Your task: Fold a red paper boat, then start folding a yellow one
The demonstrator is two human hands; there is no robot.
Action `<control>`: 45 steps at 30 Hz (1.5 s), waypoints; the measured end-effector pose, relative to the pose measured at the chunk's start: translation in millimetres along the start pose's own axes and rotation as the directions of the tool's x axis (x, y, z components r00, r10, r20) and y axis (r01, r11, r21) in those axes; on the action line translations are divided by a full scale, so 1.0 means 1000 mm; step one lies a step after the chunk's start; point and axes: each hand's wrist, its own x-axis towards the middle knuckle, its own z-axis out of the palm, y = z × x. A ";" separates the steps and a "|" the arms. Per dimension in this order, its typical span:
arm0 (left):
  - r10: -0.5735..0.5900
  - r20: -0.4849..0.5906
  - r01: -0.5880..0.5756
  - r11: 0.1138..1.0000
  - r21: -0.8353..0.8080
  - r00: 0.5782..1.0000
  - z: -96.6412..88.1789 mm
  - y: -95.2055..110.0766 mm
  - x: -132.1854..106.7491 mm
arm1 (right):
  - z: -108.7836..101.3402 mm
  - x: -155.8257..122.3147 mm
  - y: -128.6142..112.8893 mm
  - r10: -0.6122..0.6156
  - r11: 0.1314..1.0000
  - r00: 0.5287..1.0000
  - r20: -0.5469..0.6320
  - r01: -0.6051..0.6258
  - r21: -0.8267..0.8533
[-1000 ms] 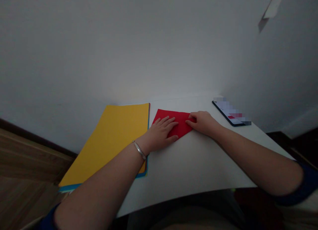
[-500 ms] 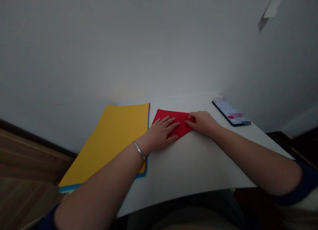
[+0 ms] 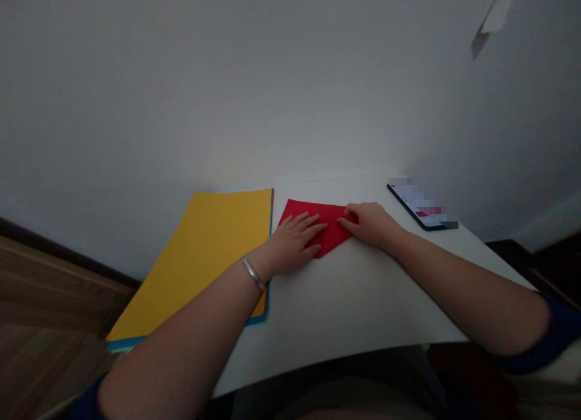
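A folded red paper (image 3: 327,221) lies on the white table (image 3: 354,299) in front of me. My left hand (image 3: 293,244) rests flat on the paper's left part, fingers stretched out and spread; a silver bangle sits on that wrist. My right hand (image 3: 370,223) has its fingers curled and pressed onto the paper's right corner, pinching at the edge. Part of the red paper is hidden under both hands.
A stack of coloured sheets with a yellow one on top (image 3: 213,250) lies left of the red paper, overhanging the table's near-left edge. A phone (image 3: 420,209) with its screen lit lies at the far right. A white wall stands behind; wood floor shows at left.
Almost nothing has moved. My left thumb has slid slightly left, baring the red paper's lower point. My right hand stays on the right corner.
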 end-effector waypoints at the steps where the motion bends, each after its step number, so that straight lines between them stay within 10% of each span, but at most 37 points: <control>1: 0.002 -0.006 -0.002 1.000 0.001 1.000 0.000 0.000 0.000 | 0.001 0.000 0.001 -0.009 1.000 1.000 0.000 0.009 0.028; 45: 0.045 -0.035 -0.042 0.995 0.093 0.998 0.004 0.003 0.000 | 0.004 0.001 -0.007 -0.003 0.997 0.998 -0.060 0.008 0.074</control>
